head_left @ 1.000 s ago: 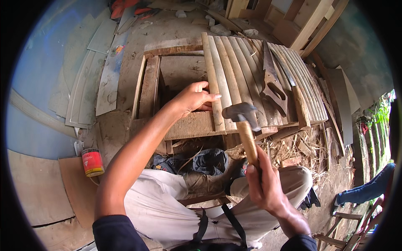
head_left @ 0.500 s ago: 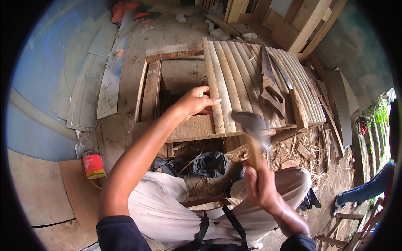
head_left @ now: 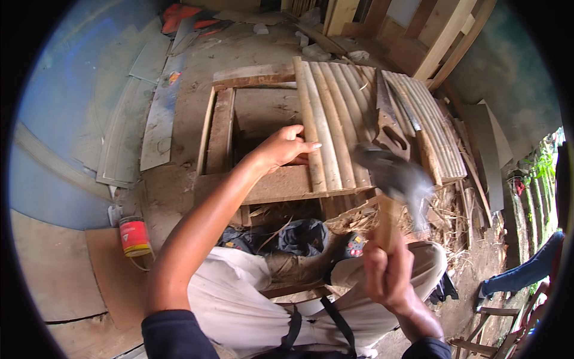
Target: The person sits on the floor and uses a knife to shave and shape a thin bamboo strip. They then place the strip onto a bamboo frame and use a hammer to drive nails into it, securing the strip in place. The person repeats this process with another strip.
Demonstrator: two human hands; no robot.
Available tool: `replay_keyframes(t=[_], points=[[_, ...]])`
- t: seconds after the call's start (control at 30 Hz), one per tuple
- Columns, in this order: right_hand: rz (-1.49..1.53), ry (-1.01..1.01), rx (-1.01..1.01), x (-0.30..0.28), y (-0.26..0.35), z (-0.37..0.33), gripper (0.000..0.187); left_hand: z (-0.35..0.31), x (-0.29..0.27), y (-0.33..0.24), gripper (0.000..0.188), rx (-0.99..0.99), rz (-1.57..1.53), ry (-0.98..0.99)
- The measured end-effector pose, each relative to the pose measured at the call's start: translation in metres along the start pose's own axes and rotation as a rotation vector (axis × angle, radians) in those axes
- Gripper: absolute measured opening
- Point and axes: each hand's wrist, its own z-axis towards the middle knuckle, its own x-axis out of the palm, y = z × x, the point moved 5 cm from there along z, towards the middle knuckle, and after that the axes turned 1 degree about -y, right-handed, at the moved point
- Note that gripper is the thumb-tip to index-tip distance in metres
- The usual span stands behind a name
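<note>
The end slat [head_left: 313, 122] lies across the wooden frame [head_left: 269, 186], at the left edge of the row of slats [head_left: 339, 113] and beside the frame's uncovered opening. The left hand [head_left: 281, 148] is clamped on this slat, its thumb on top and its other fingers partly hidden at the open side; the fingers of the right hand [head_left: 390, 272] are wrapped around the handle of the hammer [head_left: 390, 221]. The hammer head is blurred, so its striking face cannot be read; in this view it overlaps the near part of the slats, to the right of the left hand. Primary hazard: a blow directed too far left could strike the exposed thumb. Secondary hazard: the end slat appears rounded and is held at one place only, so an off-centre impact may roll it or skew it against its neighbour. A heavy blow close to the slat's near end may split the wood. The handsaw [head_left: 391, 142] rests on the slats close to the hammer head; vibration may shift it, or a wide swing may catch its handle. The short wooden piece [head_left: 428, 157] beside it may be dislodged likewise. If the right hand's grip slackens, the hammer could drop toward the trousers [head_left: 406, 254] directly below.
</note>
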Motion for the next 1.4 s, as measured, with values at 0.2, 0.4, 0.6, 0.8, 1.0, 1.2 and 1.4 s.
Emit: replay_keyframes(t=[0.2,0.4,0.6,0.8,1.0,1.2,1.4], points=[[-0.214,0.329,0.53,0.021,-0.046,-0.02,0.025,0.001,0.001,-0.002,0.051,-0.034,-0.005,0.001],[-0.018,0.145,0.327,0.021,-0.03,-0.021,0.019,0.001,0.0,-0.002,0.053,-0.01,0.034,-0.014],[0.062,-0.029,0.13,0.01,-0.017,-0.004,0.023,0.001,0.001,0.0,0.055,-0.002,-0.02,0.009],[-0.189,0.303,0.476,0.025,-0.043,-0.016,0.026,0.0,0.001,0.0,0.056,-0.016,-0.025,-0.007],[-0.034,0.182,0.339,0.021,-0.032,-0.018,0.021,0.001,0.001,-0.001,0.054,-0.019,0.007,-0.001],[0.211,0.055,0.304,0.022,-0.028,-0.007,0.026,-0.002,0.001,-0.002,0.055,-0.009,-0.003,-0.022],[-0.113,0.275,0.499,0.024,-0.047,-0.015,0.019,-0.002,0.001,-0.003,0.059,-0.026,-0.01,-0.029]])
